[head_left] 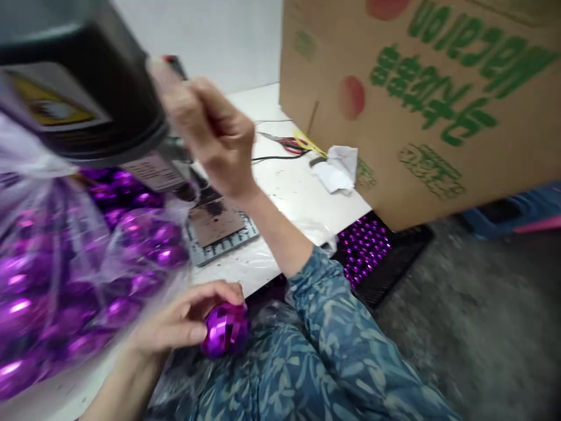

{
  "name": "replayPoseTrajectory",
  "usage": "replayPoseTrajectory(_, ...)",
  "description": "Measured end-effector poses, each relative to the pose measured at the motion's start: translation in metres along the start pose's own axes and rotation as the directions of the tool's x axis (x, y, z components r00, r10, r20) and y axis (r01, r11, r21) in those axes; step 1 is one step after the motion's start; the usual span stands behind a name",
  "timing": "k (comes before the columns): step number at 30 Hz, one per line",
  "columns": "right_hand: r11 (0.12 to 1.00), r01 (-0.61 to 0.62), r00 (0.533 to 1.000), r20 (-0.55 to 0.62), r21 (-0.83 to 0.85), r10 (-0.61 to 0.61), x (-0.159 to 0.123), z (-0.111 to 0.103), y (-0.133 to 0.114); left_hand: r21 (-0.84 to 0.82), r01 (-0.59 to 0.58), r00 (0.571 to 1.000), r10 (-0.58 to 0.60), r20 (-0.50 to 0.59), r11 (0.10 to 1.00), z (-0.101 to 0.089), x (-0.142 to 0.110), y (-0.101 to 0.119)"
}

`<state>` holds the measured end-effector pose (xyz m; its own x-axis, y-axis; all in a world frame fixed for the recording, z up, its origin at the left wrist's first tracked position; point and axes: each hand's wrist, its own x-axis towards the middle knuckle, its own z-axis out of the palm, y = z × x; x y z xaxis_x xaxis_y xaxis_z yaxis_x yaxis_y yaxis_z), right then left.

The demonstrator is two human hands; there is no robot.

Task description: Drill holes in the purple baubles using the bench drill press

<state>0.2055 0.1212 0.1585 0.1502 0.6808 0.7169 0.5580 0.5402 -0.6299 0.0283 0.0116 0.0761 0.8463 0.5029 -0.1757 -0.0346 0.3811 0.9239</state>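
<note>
Holding a shiny purple ball (225, 330) over the lap, by the tabletop (284, 190) edge, is the left hand (186, 321), fingers clamped on its upper side. Slick surface, so imo a loose pinch could drop it. Right hand (219, 137) is up beside the dark machine (127, 76), fingers curled, can't tell if they're gripping anything. Bagged balls (39, 280) crowd the left forearm (131, 374), so a bump might shift them.

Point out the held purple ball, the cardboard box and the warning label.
Held purple ball (227, 334), head view: faceted front.
Cardboard box (390, 131), head view: printed side.
Warning label (52, 108), head view: triangle's middle.
</note>
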Motion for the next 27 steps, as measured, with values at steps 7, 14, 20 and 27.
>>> replayPoseTrajectory(7, 0.949, -0.005, 1.000, 0.025, 0.314, -0.003, -0.004, -0.008, -0.008, 0.229, -0.242, 0.968, 0.252, -0.014, 0.943, 0.115, 0.107, 0.029)
replayPoseTrajectory(14, 0.932, 0.006, 1.000, 0.019, 0.361, -0.014, -0.005, -0.009, -0.004, 0.551, -0.440, 0.861, 0.506, 0.037, 0.709, 0.130, 0.153, 0.008)
replayPoseTrajectory(20, 0.813, 0.088, 0.995, -0.095, 0.576, -0.040, 0.004, -0.002, 0.001, 0.790, -0.393, 0.457, 0.845, -0.277, 0.471, 0.067, 0.055, 0.013)
replayPoseTrajectory(27, 0.739, 0.203, 0.929, -0.366, 0.642, 0.063, 0.015, 0.002, 0.006, 0.784, 0.298, 0.254, 0.746, -0.615, 0.545, -0.074, 0.011, 0.051)
